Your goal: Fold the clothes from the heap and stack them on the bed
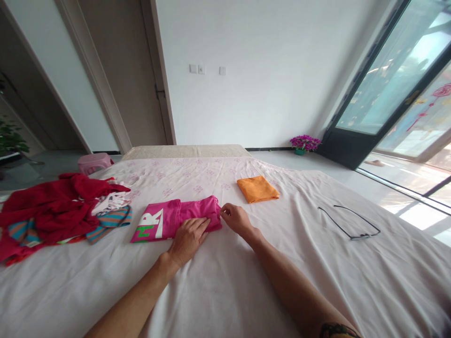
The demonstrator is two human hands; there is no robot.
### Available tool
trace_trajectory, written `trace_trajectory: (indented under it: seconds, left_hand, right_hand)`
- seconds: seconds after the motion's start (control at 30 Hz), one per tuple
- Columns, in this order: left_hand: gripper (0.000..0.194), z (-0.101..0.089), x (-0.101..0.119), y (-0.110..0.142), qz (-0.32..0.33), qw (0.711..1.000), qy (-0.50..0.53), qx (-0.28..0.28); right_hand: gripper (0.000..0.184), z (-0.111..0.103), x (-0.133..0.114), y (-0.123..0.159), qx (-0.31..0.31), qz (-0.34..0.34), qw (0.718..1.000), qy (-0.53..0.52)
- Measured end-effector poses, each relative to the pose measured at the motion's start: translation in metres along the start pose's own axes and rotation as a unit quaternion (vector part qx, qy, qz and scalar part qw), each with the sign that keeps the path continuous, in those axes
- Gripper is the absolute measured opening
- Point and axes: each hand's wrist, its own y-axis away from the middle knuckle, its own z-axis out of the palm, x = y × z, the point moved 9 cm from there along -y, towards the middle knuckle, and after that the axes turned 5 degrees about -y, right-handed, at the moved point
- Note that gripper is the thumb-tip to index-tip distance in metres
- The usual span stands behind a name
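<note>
- Head view: pink garment (192, 209) lay on the sheet (211, 300) in front of the person, between a loose heap and the orange cloth (258, 188). Couldn't tell if bed or bench was underneath.
- Left hand (190, 237): grip not clamped, palm down on the garment's near side, fingers fairly straight, pressing lightly by the look of it.
- Right hand (236, 218): grip together, fingertips seemingly pinching the garment's right edge. Contact spot was small, exact hold hard to read.
- Done, as far as it showed: orange cloth lay folded into a flat packet, just beyond the right hand, nobody touching it.
- Part done: pink garment was down to a narrow strip, lettered panel facing up at the left end; right end looked bunched, edges uneven. I'd call it mid-fold.
- Left over: red clothes (52, 202) with a striped piece (109, 220) sat heaped at far left, crumpled, no folds made. Count unclear, layers overlapped.
- Off to the right: glasses (364, 234), arms open, well apart from both hands.
</note>
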Motion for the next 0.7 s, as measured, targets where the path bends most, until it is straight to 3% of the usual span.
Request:
trace_trajectory:
  seconds: [0.1,0.23,0.4,0.5,0.6,0.7]
  left_hand:
    - [0.044,0.001,0.004,0.004,0.000,1.000,-0.005,-0.002]
    - [0.044,-0.002,0.006,0.006,-0.007,1.000,0.021,-0.006]
    - [0.031,-0.016,-0.001,0.005,-0.019,0.993,0.117,0.001]
    - [0.030,-0.037,-0.037,0.009,-0.112,0.982,0.147,0.047]
    - [0.030,-0.064,-0.098,0.025,-0.239,0.960,0.099,0.111]
    - [0.034,-0.077,-0.163,0.051,-0.346,0.935,-0.022,0.073]
  right_hand:
    - [0.019,-0.009,-0.032,0.008,0.048,-0.101,0.992,-0.053]
    - [0.035,0.004,-0.075,0.026,-0.025,-0.242,0.963,-0.117]
    - [0.052,0.038,-0.070,0.035,-0.131,-0.257,0.956,-0.049]
    - [0.052,0.048,-0.059,0.036,-0.154,-0.259,0.953,0.009]
    - [0.051,0.050,-0.059,0.037,-0.154,-0.265,0.951,0.047]
    - [0.050,0.048,-0.065,0.037,-0.150,-0.266,0.949,0.074]
